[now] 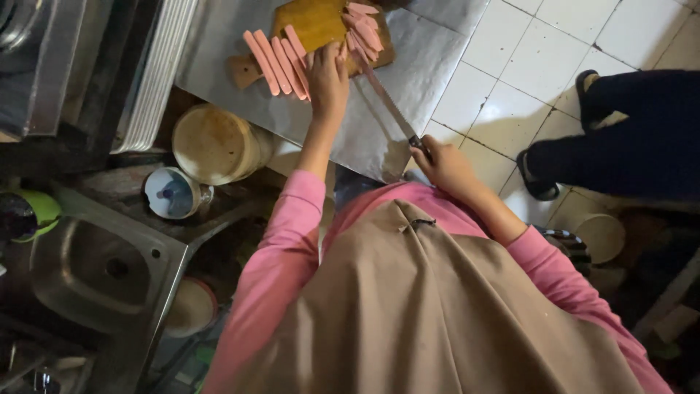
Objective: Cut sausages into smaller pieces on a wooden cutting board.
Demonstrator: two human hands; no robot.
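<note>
Sausage strips [281,62] lay under my left hand [327,76], fingers pressed flat; my right hand [446,166] gripped the knife [386,102], blade beside them on the board [317,25].

A kitchen: a steel sink [102,273], stacked white plates [157,73], a wooden cutting board [317,25] and a tiled floor [525,66].

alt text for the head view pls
Seen from above, a person's left hand steadies pink sausage strips on a wooden board while the right hand holds a long knife. A sink lies at left.
</note>
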